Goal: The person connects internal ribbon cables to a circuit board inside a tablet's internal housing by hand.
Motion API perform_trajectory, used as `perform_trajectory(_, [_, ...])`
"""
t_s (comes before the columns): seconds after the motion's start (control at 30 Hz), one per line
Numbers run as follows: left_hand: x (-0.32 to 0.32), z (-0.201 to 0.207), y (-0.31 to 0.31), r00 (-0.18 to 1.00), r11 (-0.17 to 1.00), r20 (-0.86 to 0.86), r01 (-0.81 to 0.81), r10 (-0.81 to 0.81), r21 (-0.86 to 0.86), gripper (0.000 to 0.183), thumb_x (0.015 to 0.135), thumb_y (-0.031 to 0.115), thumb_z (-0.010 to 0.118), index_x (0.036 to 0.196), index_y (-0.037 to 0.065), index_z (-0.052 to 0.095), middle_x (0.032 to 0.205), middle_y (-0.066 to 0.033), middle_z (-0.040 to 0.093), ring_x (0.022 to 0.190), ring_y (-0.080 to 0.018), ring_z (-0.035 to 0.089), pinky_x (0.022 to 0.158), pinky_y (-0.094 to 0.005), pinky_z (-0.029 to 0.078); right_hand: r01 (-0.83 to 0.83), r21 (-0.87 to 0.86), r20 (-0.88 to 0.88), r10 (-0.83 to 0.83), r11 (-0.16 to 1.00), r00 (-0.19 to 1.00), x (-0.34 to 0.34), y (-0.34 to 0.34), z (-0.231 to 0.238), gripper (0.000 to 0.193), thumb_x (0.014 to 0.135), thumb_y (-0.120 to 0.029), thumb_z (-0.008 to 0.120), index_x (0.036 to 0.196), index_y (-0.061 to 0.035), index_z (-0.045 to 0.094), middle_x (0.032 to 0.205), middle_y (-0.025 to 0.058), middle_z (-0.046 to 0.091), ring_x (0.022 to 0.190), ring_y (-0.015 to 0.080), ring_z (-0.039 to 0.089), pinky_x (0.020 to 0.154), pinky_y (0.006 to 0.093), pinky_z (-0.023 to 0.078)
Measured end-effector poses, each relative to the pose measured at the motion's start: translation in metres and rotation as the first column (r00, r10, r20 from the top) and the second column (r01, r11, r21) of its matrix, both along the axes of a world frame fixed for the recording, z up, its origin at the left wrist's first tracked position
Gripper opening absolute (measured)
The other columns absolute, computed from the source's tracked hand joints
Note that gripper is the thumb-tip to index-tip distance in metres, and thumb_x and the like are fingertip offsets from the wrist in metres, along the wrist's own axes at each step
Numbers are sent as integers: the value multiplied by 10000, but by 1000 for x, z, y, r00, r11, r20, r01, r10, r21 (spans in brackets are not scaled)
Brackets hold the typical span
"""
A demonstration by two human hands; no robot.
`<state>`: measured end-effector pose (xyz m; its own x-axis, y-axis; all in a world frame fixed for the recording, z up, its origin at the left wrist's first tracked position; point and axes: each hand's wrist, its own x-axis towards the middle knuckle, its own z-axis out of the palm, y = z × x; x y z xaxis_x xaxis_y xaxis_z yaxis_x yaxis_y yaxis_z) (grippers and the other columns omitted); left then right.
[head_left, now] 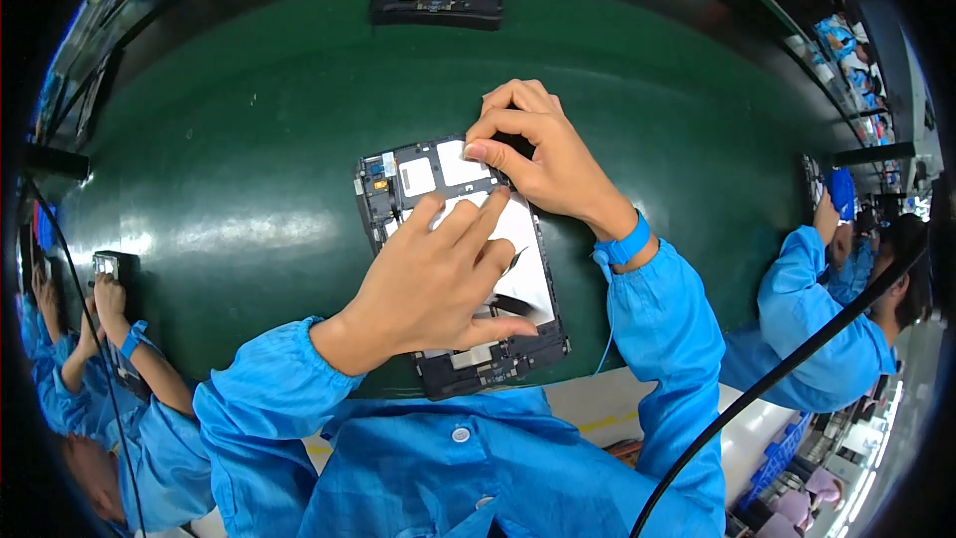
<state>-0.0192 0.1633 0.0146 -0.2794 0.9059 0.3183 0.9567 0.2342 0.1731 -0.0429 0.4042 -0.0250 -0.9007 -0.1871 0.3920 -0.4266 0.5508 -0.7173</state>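
An opened tablet [545, 284] lies on the green table in front of me, slightly turned, with its black frame, white panels and small circuit parts exposed. My left hand [428, 274] is spread over its middle, fingers apart, fingertips near the right side of the white area. The left thumb points right, by a dark strip [513, 305] on the lower part. At the tablet's upper right corner, my right hand [538, 154] pinches with thumb and forefinger over a white panel [458, 167]. Whatever sits between those fingertips is hidden. A blue band [629, 241] circles my right wrist.
Another opened tablet [438, 5], perhaps on a stack, lies at the table's far edge. Co-workers in blue sleeves sit on the left [169, 379] and right [797, 279]. A black cable [787, 369] crosses the lower right; a thinner one [85, 299] runs down the left.
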Motion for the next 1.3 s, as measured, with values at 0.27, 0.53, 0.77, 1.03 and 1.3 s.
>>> perform_trajectory(0.27, [3, -5, 6, 999, 999, -10, -31, 32, 4, 945, 796, 881, 682, 1022, -35, 750, 1456, -267, 660, 1059, -335, 575, 901, -462, 438, -38, 32, -65, 40, 999, 997, -5, -2, -3, 159, 960, -295, 840, 995, -140, 849, 1067, 34, 639, 1165, 260, 572, 1030, 433, 382])
perform_trajectory(0.53, [-10, 1, 1, 999, 998, -42, -36, 34, -43, 920, 815, 892, 680, 1008, 1, 795, 1398, -169, 713, 1064, -313, 549, 887, -454, 446, -102, -20, 51, 103, 995, 993, -10, 0, 4, 219, 984, -310, 842, 998, -93, 816, 1045, 48, 616, 1276, 319, 596, 1162, 502, 387])
perform_trajectory(0.77, [-8, -1, 2, 995, 998, -72, -63, 62, -4, 851, 823, 890, 677, 922, 48, 745, 1394, -149, 730, 1025, -308, 548, 860, -438, 442, -112, -83, 89, 120, 990, 989, -12, 2, 2, 198, 970, -276, 851, 992, -80, 836, 988, 63, 611, 1188, 300, 592, 1150, 475, 428])
perform_trajectory(1.03, [-8, -1, 2, 993, 997, -91, -73, 74, 5, 820, 829, 868, 699, 928, 55, 734, 1389, -163, 749, 1002, -305, 577, 846, -436, 451, -113, -78, 87, 120, 991, 989, -12, 2, 5, 184, 963, -262, 858, 1000, -82, 841, 996, 70, 610, 1202, 304, 588, 1151, 481, 431])
perform_trajectory(1.3, [-12, 0, 2, 999, 999, -32, -41, 42, 9, 806, 809, 798, 762, 978, 10, 745, 1395, -208, 726, 1038, -319, 592, 871, -430, 480, -117, -54, 64, 120, 992, 991, -13, 2, 3, 192, 964, -270, 860, 1013, -85, 844, 999, 70, 608, 1203, 303, 586, 1149, 484, 437])
